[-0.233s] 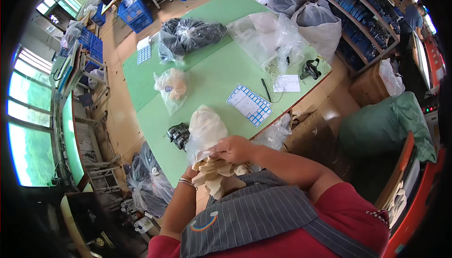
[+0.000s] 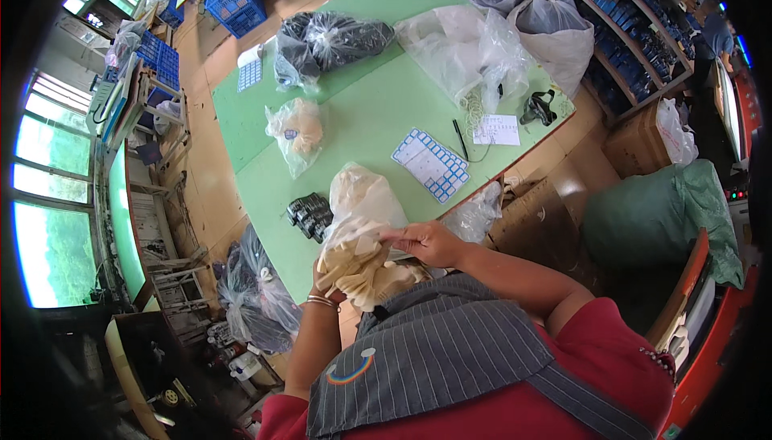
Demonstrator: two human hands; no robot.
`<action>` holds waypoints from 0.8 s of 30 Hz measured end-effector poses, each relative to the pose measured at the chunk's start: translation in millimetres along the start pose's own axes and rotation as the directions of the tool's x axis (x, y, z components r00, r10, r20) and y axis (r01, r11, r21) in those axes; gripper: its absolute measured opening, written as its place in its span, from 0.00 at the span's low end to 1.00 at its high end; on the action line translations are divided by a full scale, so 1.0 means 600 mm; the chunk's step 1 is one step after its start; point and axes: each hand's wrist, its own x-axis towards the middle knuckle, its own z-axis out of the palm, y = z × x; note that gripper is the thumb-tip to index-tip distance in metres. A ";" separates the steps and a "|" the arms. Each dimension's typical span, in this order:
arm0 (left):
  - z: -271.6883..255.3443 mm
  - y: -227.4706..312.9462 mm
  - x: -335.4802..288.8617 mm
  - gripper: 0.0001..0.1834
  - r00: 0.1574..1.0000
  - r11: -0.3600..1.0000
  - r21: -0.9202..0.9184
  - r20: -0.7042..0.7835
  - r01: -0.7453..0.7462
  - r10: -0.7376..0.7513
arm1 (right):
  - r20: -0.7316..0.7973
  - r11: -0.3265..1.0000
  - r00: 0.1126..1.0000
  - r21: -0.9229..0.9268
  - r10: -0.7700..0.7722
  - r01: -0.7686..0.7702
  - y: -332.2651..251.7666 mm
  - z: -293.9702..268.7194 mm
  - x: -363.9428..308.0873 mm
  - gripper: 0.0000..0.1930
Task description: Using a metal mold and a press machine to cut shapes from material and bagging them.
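Note:
A bundle of beige, finger-like flat pieces, perhaps gloves, hangs fanned out at the mouth of a clear plastic bag at the table's near edge. The bag's filled end rests on the green table. My left hand is wrapped round the bundle from the left and below, its fingers mostly hidden behind the pieces. From the right, my right hand pinches at the top of the bundle beside the bag's mouth. A cluster of shiny black pieces lies just left of the bag.
Farther back lie a small bag of beige pieces, bags of dark goods and a large clear bag. Blue-bordered label sheets, a pen and a paper slip are to the right. Filled bags stand on the floor at left.
My right hand has moved right, off the middle of the bag's mouth. The beige pieces have spread and lifted slightly, showing more of the bundle. The view has shifted a little.

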 end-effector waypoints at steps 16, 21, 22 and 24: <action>0.037 0.010 0.018 0.24 0.891 0.384 -0.919 -0.250 -0.095 -0.379 | -0.320 0.610 0.791 0.788 0.521 -0.083 -0.003 0.030 0.031 0.06; 0.011 0.016 0.024 0.19 0.849 0.616 -0.761 -0.450 -0.202 -0.278 | -0.476 0.755 0.792 0.655 0.382 0.030 -0.022 0.035 0.062 0.05; 0.015 0.047 0.024 0.19 0.817 0.647 -0.725 -0.509 -0.236 -0.273 | -0.486 0.750 0.802 0.657 0.347 0.074 -0.035 0.031 0.068 0.06; 0.011 0.066 0.013 0.19 0.767 0.814 -0.532 -0.616 -0.233 -0.183 | -0.453 0.705 0.810 0.705 0.372 0.071 -0.046 0.023 0.071 0.06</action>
